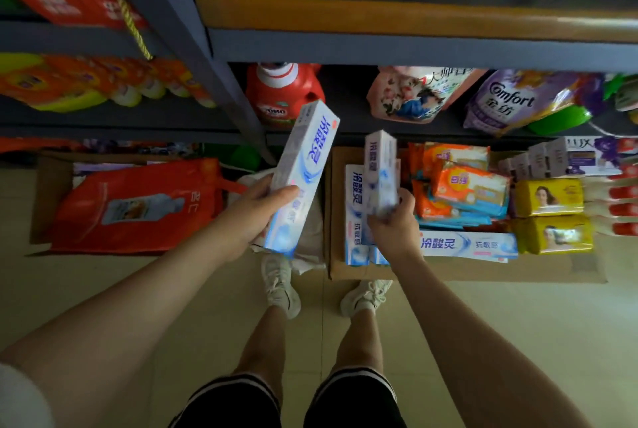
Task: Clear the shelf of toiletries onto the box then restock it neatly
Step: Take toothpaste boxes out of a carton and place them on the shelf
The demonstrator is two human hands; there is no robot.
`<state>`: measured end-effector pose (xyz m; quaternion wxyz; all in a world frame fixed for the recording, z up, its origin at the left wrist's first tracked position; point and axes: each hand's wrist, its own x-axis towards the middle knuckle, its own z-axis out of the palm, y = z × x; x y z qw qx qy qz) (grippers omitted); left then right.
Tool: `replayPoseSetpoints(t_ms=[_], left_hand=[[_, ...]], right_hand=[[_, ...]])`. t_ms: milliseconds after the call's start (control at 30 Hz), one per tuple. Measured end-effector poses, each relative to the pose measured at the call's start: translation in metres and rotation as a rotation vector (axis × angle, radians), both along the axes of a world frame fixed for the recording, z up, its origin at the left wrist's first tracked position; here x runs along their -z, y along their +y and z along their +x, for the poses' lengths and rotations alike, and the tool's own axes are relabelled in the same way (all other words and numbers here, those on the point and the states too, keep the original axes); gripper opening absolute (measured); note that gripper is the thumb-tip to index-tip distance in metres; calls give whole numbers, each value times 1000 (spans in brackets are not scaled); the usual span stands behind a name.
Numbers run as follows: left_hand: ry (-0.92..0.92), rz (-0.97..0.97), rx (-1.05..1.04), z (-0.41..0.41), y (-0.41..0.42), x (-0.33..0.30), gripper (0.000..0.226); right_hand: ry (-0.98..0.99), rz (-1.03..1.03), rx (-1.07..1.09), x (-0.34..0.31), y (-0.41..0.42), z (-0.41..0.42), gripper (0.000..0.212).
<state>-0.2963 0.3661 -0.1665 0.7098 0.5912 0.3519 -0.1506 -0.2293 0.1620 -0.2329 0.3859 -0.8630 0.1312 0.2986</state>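
Left hand (257,212): grasping a long white-and-blue toothpaste carton (302,174), held tilted above the floor, its top end toward the shelf.
Right hand (392,219): fingers curled around a second white-and-blue toothpaste carton (379,170) (blurred), raised upright over the box.
Flat brown cardboard box (448,270): on the floor; carries more toothpaste cartons (467,244), orange wipe packs (466,184), yellow soap packs (550,198) and white-and-purple cartons (566,156).
Dark metal shelf (414,49): above the box; the tier below its rail holds a red detergent bottle (281,94) and a purple softener pouch (514,100).
Floor: pale tiles; an orange bag (138,205) lies left.
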Motion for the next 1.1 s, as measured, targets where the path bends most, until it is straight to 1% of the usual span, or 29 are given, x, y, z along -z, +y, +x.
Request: replayPoseSetpoints(t_ms=[67, 100, 133, 167, 233, 267, 367, 433, 467, 500, 533, 567, 600, 667, 700, 733, 800, 833, 867, 900, 967, 1033, 1100], left_hand=[[-7, -109, -81, 0, 2, -15, 25], [-15, -151, -97, 0, 2, -24, 27], [-17, -166, -101, 1, 2, -33, 29], [-20, -176, -103, 2, 1, -44, 28], [-24, -190, -113, 5, -1, -65, 24], [-17, -208, -126, 5, -3, -76, 22], [43, -273, -149, 5, -11, -105, 22], [63, -276, -89, -1, -17, -123, 21], [59, -253, -52, -3, -19, -129, 20], [46, -230, -27, -4, -22, -136, 21], [25, -208, -22, -3, -24, -142, 21], [-4, -192, -32, 0, -25, -148, 20], [-37, -169, -53, 4, -26, -152, 20], [-90, -139, -121, 19, -26, -160, 19], [-103, -123, -146, 28, -26, -162, 20], [-113, -90, -164, 38, -24, -162, 23], [-138, 2, -229, 60, -20, -161, 29], [-155, 60, -273, 72, -16, -161, 30], [-177, 129, -301, 85, -13, -163, 30], [-205, 196, -309, 97, -9, -166, 29], [-282, 292, -342, 120, -2, -173, 22], [-341, 314, -410, 143, 5, -177, 14], [-317, 359, -433, 163, 15, -173, 10]], right_hand=[[243, 347, 226, -24, -6, 5, 46], [383, 528, 299, -36, -11, 6, 41], [495, 704, 318, -49, -16, 7, 42], [567, 852, 302, -61, -22, 8, 51], [621, 1053, 243, -86, -32, 14, 76], [636, 1144, 219, -101, -35, 17, 77], [588, 1257, 192, -145, -44, 27, 53], [546, 1263, 210, -171, -45, 33, 44], [529, 1231, 210, -179, -45, 38, 42], [506, 1204, 195, -187, -42, 43, 49], [489, 1174, 181, -195, -38, 48, 63], [463, 1133, 169, -202, -33, 51, 69], [427, 1091, 149, -208, -28, 57, 64], [341, 996, 129, -218, -16, 68, 36], [317, 954, 132, -222, -8, 75, 28], [292, 922, 143, -225, 0, 81, 31], [245, 856, 162, -229, 15, 92, 54], [214, 803, 168, -231, 23, 96, 58], [169, 733, 165, -236, 30, 102, 54], [125, 674, 156, -239, 37, 108, 43], [65, 639, 170, -244, 50, 122, 23], [20, 624, 189, -245, 64, 139, 20], [-33, 562, 146, -243, 77, 156, 21]])
